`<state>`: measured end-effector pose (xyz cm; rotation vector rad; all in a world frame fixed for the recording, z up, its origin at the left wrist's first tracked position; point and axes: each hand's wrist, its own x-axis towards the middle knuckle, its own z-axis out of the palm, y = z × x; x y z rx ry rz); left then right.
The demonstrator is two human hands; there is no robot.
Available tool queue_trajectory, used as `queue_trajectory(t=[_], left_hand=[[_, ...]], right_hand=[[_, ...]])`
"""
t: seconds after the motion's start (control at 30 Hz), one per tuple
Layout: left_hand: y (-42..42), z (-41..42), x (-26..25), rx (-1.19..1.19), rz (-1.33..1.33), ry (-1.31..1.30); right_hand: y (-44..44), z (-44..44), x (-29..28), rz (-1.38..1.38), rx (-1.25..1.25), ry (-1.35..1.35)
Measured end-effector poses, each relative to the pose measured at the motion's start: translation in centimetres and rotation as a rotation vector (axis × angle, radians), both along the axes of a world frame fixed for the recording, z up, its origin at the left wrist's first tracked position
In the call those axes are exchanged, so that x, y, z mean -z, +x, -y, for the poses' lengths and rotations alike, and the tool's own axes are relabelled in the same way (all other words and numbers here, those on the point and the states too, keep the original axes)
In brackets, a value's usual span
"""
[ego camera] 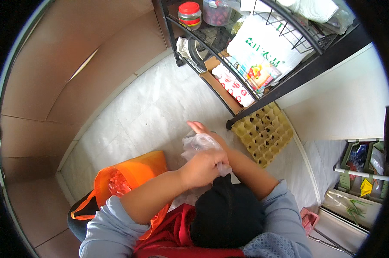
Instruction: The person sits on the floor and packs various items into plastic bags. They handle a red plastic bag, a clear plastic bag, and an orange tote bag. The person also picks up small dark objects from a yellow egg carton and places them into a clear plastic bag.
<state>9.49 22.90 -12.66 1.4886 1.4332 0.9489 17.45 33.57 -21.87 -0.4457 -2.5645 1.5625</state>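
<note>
My left hand (203,168) is closed around a clear plastic bag (199,143), with a twisted tuft of it sticking out beside the fist. Just beyond, my right hand (210,131) is against the far side of the bag, its fingertips pointing up and left. The bag and my left fist cover part of that hand, so its grip is unclear. Below my hands is a rounded black fabric shape (230,216), perhaps a knee. On the left, an orange tote bag (142,163) lies tilted on the floor, with red plastic packaging (118,183) in its mouth.
A black wire rack (210,53) on castors holds a red-lidded jar (190,15), a white printed bag (268,45) and a cardboard box (220,88). A stained egg tray (265,132) lies beside its foot. Brown cabinets (94,74) line the left; green bins (344,180) stand right.
</note>
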Motion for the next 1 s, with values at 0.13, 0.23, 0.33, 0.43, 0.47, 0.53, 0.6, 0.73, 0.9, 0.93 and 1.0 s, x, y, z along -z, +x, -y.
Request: queue_trajectory(t=[0.13, 0.23, 0.33, 0.43, 0.47, 0.53, 0.6, 0.73, 0.9, 0.93, 1.0], left_hand=[[-1.9, 2.2, -5.3, 0.105, -0.170, 0.081], [-4.6, 5.4, -10.2, 0.058, -0.058, 0.210], [-7.9, 9.6, -14.4, -0.093, -0.002, 0.201], [-11.8, 15.3, -15.2, -0.356, -0.201, 0.073], [-12.9, 17.0, -14.8, -0.428, -0.204, 0.073], [-14.1, 20.6, -14.0, -0.667, -0.005, -0.061], [-15.0, 21.2, -13.0, -0.783, 0.043, -0.152], [-15.4, 21.5, -13.1, -0.772, -0.065, -0.193], [-15.7, 22.0, -13.0, -0.548, -0.312, 0.003], [-15.7, 22.3, -13.3, -0.513, -0.311, -0.011], [-15.9, 22.6, -13.4, -0.477, -0.301, -0.030]], right_hand=[[-2.5, -0.9, -1.5, -0.199, -0.130, -0.145], [-3.8, -0.1, -9.7, 0.005, -0.154, 0.380], [-4.5, -0.5, -15.0, 0.103, -0.100, 0.709], [-6.6, -2.7, -18.0, 0.178, 0.011, 1.055], [-7.3, -3.7, -19.1, 0.199, 0.044, 1.136], [-9.6, -5.2, -23.2, 0.399, 0.224, 0.916], [-9.4, -11.3, -21.9, -0.076, 0.482, 0.628], [-11.6, -12.6, -24.8, -0.168, 0.698, -0.198], [-15.5, -14.3, -22.5, -0.383, 0.992, -0.339], [-16.2, -15.1, -22.2, -0.370, 1.065, -0.465], [-17.1, -16.7, -20.8, -0.513, 1.130, -0.515]])
